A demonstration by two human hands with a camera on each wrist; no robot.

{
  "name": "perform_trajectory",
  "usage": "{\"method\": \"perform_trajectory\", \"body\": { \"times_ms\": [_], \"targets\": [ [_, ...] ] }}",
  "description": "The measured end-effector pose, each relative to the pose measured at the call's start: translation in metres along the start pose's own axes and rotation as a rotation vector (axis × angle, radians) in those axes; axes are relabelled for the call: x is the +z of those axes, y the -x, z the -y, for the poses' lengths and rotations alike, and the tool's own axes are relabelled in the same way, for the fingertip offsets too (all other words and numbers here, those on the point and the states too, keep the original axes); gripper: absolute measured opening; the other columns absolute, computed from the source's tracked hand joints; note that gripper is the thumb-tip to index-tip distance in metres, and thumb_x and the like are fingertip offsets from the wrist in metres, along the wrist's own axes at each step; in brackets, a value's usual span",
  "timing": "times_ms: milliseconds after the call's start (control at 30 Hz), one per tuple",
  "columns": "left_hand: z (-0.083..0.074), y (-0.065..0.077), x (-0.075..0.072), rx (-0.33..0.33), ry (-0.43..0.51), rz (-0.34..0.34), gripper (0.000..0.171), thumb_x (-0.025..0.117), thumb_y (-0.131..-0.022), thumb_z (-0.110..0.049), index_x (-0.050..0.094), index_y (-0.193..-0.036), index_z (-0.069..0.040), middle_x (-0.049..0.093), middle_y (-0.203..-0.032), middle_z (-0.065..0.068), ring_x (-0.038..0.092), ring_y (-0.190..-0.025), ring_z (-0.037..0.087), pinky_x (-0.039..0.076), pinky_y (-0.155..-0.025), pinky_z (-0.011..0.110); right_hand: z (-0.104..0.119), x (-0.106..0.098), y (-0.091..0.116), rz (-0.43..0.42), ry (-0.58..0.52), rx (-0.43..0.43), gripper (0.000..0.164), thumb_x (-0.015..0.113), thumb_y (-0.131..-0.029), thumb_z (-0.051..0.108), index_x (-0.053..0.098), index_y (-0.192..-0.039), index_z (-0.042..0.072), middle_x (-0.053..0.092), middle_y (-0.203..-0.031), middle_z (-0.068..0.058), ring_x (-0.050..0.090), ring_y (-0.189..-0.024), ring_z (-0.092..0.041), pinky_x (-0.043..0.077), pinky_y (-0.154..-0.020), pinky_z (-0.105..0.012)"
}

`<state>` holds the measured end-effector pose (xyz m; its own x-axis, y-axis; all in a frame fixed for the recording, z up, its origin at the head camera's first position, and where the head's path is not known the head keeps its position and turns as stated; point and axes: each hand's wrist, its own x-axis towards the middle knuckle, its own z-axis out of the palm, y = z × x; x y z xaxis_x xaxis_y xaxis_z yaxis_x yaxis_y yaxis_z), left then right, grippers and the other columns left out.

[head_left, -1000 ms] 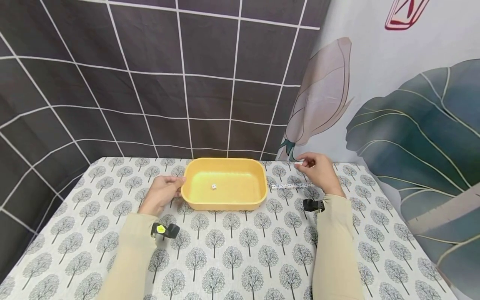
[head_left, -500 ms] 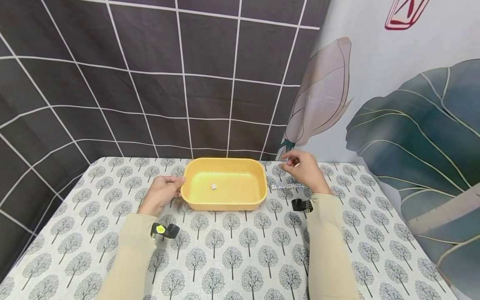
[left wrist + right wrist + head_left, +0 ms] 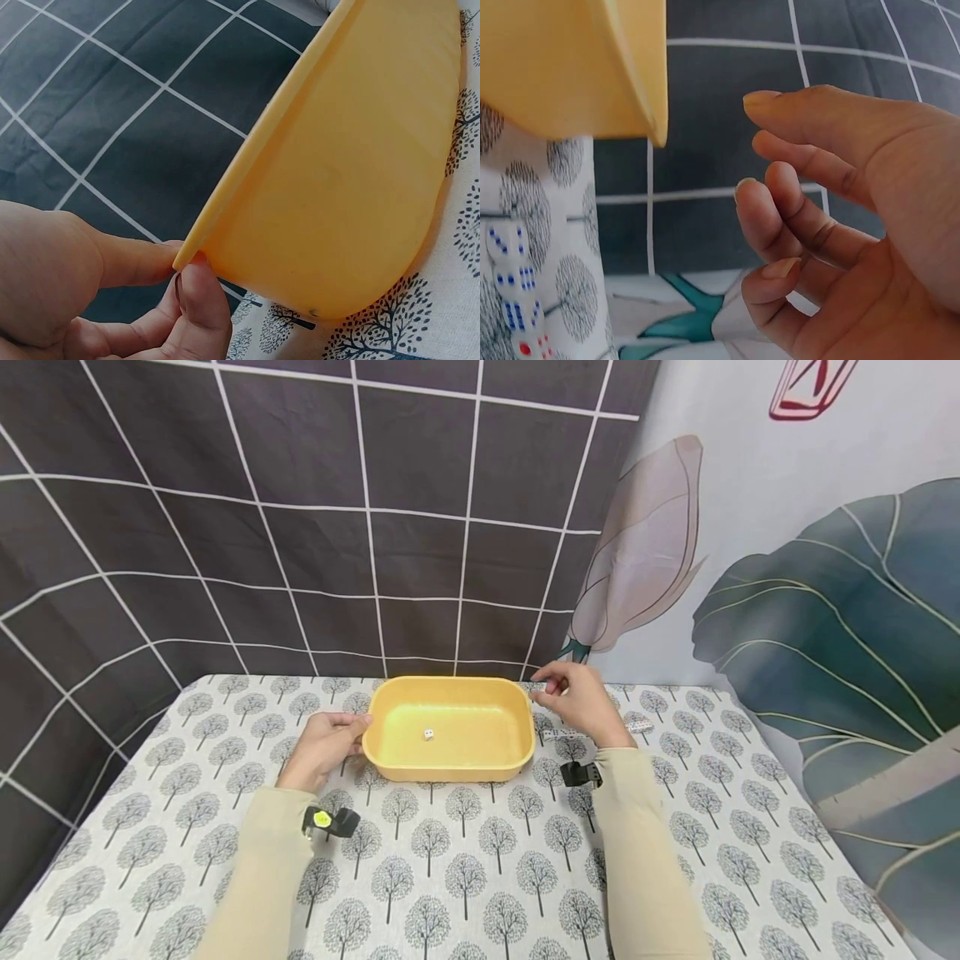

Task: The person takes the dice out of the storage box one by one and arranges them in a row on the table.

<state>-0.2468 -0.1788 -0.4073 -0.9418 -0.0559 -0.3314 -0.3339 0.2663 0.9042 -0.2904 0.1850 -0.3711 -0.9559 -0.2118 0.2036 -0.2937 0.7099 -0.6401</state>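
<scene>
A yellow oval tub (image 3: 450, 772) stands on the tablecloth with one white die (image 3: 428, 735) inside, left of its middle. My left hand (image 3: 322, 747) pinches the tub's left rim; in the left wrist view, thumb (image 3: 202, 296) and forefinger (image 3: 135, 262) meet across the edge. Just off the tub's right end is my right hand (image 3: 577, 700), thumb and forefinger apart, its other fingers loosely bent. Between those fingers and the palm shows a whitish patch (image 3: 802, 304); I cannot tell whether it is a thing or background. A row of white dice (image 3: 561, 733) lies below this hand.
More dice (image 3: 639, 726) lie right of the right wrist. The tablecloth (image 3: 465, 860) has a tree print. A dark gridded curtain (image 3: 420, 552) hangs behind the table, and a pale floral curtain (image 3: 750, 527) at the right.
My right hand has moved left, over the dice, towards the tub's right end. Dice right of its wrist have come into sight. My left hand, the tub and its die stay put.
</scene>
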Motion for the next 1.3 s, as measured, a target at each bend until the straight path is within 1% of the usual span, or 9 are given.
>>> {"method": "perform_trajectory", "body": {
  "times_ms": [167, 300, 433, 467, 500, 600, 867, 1100, 1300],
  "targets": [
    [0.000, 0.001, 0.000, -0.001, -0.004, 0.002, 0.043, 0.057, -0.105, -0.024, 0.055, -0.134, 0.008, 0.067, -0.103, 0.007, 0.063, -0.078, 0.007, 0.059, -0.080, 0.025, 0.007, 0.009, -0.002, 0.020, 0.013, 0.012, 0.021, 0.078, -0.089, 0.013, 0.075, -0.109, 0.005, 0.060, -0.083, -0.004, 0.056, -0.077, -0.019, 0.047, -0.068, -0.026],
    [0.000, 0.001, 0.000, -0.002, -0.005, 0.002, 0.042, 0.057, -0.105, -0.024, 0.055, -0.133, 0.007, 0.068, -0.103, 0.006, 0.064, -0.079, 0.008, 0.059, -0.082, 0.025, 0.011, 0.017, -0.005, 0.027, 0.015, -0.029, 0.020, 0.078, -0.088, 0.012, 0.075, -0.106, 0.004, 0.060, -0.080, -0.005, 0.056, -0.075, -0.019, 0.045, -0.074, -0.029],
    [0.001, 0.001, 0.000, -0.006, -0.002, 0.003, 0.042, 0.057, -0.105, -0.023, 0.055, -0.133, 0.007, 0.069, -0.106, 0.008, 0.064, -0.083, 0.010, 0.060, -0.085, 0.026, 0.015, 0.027, -0.006, 0.045, 0.016, -0.060, 0.021, 0.079, -0.088, 0.011, 0.074, -0.106, 0.002, 0.060, -0.080, -0.004, 0.057, -0.075, -0.018, 0.046, -0.075, -0.030],
    [0.001, 0.001, 0.000, -0.006, -0.003, 0.002, 0.042, 0.057, -0.105, -0.024, 0.055, -0.133, 0.007, 0.068, -0.106, 0.009, 0.065, -0.084, 0.010, 0.060, -0.085, 0.026, 0.016, 0.029, -0.007, 0.051, 0.015, -0.064, 0.021, 0.079, -0.088, 0.011, 0.074, -0.107, 0.002, 0.060, -0.080, -0.004, 0.056, -0.075, -0.018, 0.047, -0.075, -0.029],
    [0.001, 0.001, 0.000, -0.007, -0.003, 0.003, 0.042, 0.057, -0.105, -0.023, 0.055, -0.133, 0.007, 0.069, -0.107, 0.010, 0.065, -0.085, 0.011, 0.059, -0.086, 0.027, 0.018, 0.032, -0.007, 0.059, 0.007, -0.064, 0.022, 0.079, -0.088, 0.011, 0.074, -0.107, 0.002, 0.060, -0.080, -0.005, 0.056, -0.075, -0.019, 0.048, -0.069, -0.028],
    [0.001, 0.001, 0.000, -0.008, -0.005, 0.002, 0.041, 0.056, -0.105, -0.024, 0.055, -0.133, 0.007, 0.068, -0.109, 0.011, 0.065, -0.088, 0.013, 0.059, -0.087, 0.027, 0.022, 0.039, -0.009, 0.083, 0.003, -0.075, 0.023, 0.079, -0.088, 0.012, 0.073, -0.108, 0.001, 0.060, -0.081, -0.005, 0.056, -0.075, -0.018, 0.049, -0.068, -0.026],
    [0.000, 0.001, 0.000, -0.016, -0.004, 0.005, 0.042, 0.057, -0.105, -0.025, 0.056, -0.133, 0.006, 0.068, -0.109, 0.010, 0.065, -0.088, 0.012, 0.058, -0.088, 0.027, 0.029, 0.055, -0.012, 0.117, 0.009, -0.081, 0.027, 0.081, -0.086, 0.012, 0.073, -0.109, 0.001, 0.062, -0.081, -0.004, 0.056, -0.073, -0.016, 0.050, -0.068, -0.024],
    [-0.001, 0.002, 0.000, -0.017, -0.004, 0.004, 0.041, 0.057, -0.105, -0.024, 0.056, -0.133, 0.006, 0.068, -0.107, 0.008, 0.064, -0.087, 0.012, 0.058, -0.088, 0.027, 0.036, 0.060, -0.012, 0.112, 0.005, -0.102, 0.027, 0.081, -0.086, 0.012, 0.073, -0.108, 0.000, 0.063, -0.081, -0.005, 0.056, -0.073, -0.015, 0.050, -0.069, -0.023],
    [-0.001, 0.002, 0.000, -0.014, -0.012, -0.003, 0.042, 0.057, -0.105, -0.025, 0.056, -0.133, 0.006, 0.067, -0.105, 0.007, 0.064, -0.084, 0.011, 0.058, -0.088, 0.027, 0.043, 0.071, -0.015, 0.127, -0.013, -0.114, 0.024, 0.082, -0.085, 0.012, 0.074, -0.106, 0.002, 0.062, -0.080, -0.004, 0.054, -0.072, -0.014, 0.048, -0.067, -0.021]
  ]
}}
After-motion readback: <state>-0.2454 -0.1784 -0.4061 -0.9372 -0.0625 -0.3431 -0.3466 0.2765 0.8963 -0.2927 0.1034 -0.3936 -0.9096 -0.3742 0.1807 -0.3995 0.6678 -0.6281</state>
